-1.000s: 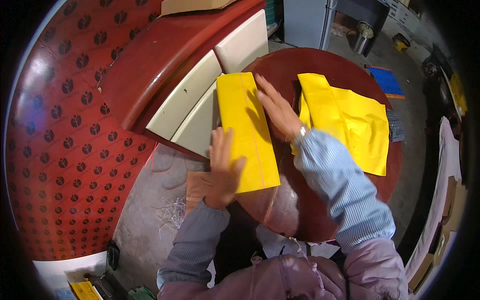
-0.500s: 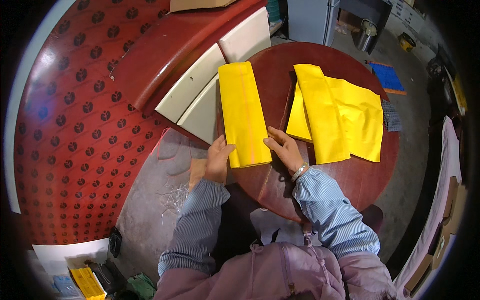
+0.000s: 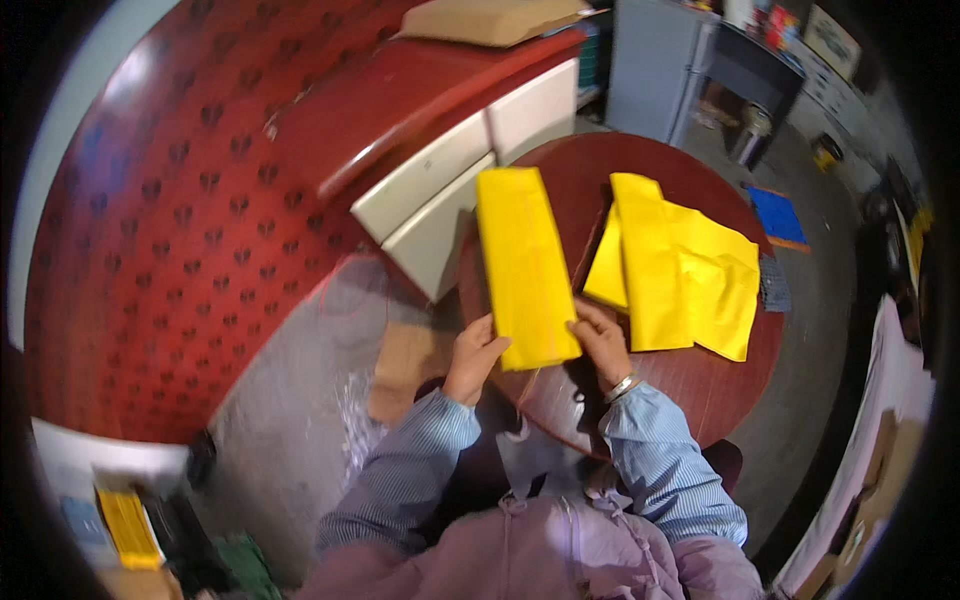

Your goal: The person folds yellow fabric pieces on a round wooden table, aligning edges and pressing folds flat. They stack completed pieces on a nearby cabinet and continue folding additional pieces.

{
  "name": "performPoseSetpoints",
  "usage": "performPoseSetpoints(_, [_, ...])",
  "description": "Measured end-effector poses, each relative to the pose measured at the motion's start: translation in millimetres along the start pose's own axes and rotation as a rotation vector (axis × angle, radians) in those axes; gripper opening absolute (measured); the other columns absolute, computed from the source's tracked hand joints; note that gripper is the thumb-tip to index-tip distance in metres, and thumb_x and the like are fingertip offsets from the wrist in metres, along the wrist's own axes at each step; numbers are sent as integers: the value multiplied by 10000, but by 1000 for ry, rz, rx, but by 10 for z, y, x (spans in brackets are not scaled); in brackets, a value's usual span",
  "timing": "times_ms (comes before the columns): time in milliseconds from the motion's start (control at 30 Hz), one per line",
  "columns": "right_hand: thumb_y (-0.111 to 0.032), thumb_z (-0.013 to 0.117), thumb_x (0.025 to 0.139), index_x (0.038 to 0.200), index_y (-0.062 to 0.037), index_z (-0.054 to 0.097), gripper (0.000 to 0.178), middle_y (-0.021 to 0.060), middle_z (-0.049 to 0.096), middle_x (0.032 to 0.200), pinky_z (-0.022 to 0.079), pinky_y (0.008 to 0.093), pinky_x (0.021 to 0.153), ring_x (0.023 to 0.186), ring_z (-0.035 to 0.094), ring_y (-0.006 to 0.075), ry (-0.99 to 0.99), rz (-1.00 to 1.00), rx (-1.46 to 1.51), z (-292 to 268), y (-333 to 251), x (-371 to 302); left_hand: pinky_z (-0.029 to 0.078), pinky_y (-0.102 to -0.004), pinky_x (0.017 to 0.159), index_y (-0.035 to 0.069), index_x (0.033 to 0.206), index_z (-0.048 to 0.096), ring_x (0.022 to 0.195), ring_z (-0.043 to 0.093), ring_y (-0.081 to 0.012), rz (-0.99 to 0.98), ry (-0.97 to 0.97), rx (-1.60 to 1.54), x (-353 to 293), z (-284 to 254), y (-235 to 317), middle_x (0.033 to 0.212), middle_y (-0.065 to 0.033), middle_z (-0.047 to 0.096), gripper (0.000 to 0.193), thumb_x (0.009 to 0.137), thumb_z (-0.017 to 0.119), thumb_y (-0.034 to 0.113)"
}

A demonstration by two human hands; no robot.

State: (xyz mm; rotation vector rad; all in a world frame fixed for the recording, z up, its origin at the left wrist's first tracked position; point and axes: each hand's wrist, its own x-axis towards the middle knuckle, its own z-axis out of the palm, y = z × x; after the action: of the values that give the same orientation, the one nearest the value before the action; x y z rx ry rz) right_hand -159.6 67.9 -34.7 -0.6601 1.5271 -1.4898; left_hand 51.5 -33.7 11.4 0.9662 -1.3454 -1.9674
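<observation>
A long folded yellow sheet (image 3: 525,265) with a faint pinkish line along it is held over the left part of a round dark-red table (image 3: 725,410). Its near left edge is pinched by my left hand (image 3: 475,358), thumb on top. On the opposite edge, my right hand (image 3: 602,345), with a bracelet at the wrist, grips it the same way; the fingers beneath are hidden. To the right lie more yellow sheets (image 3: 655,270), loosely folded and overlapping on the table.
Beyond the table's left side stands a red counter with white drawers (image 3: 425,190), a cardboard box (image 3: 490,20) on top. Brown cardboard (image 3: 405,365) and clear plastic strips (image 3: 357,425) lie on the floor at left. A grey fridge (image 3: 655,75) and a blue mat (image 3: 778,217) are farther off.
The view has shifted, so the surroundings sit lower and more to the right. Both hands still hold the folded yellow sheet by its near edges. The other sheets keep their place on the table.
</observation>
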Motion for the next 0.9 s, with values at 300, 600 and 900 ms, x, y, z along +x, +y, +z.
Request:
performPoseSetpoints(300, [-285,609,1092,1368,-61,668,360,-9,661,957,445,215,671,763,575,77,92,151,-92,-435,-97,-912,492,-304,1056,-21,1337,706,1169,641,-156,270,520,106,-1379,-981,-860,1262,-85,714,331,1027,647,79])
performPoseSetpoints(600, [-213,612,1094,1176,-55,730,213,-49,626,760,332,148,499,550,440,3,245,57,-242,-468,232,-1327,586,-376,924,61,1292,707,958,751,-255,-838,742,585,-2281,-2529,-4300,1041,-139,794,440,922,749,296])
performPoseSetpoints(900, [-343,618,1063,1220,-86,715,316,-74,567,755,304,175,516,600,443,15,427,115,-524,-623,187,-1356,490,-459,1123,173,1279,746,1341,599,-377,-773,1049,873,-2473,-3368,-5220,1448,-203,619,474,814,780,264])
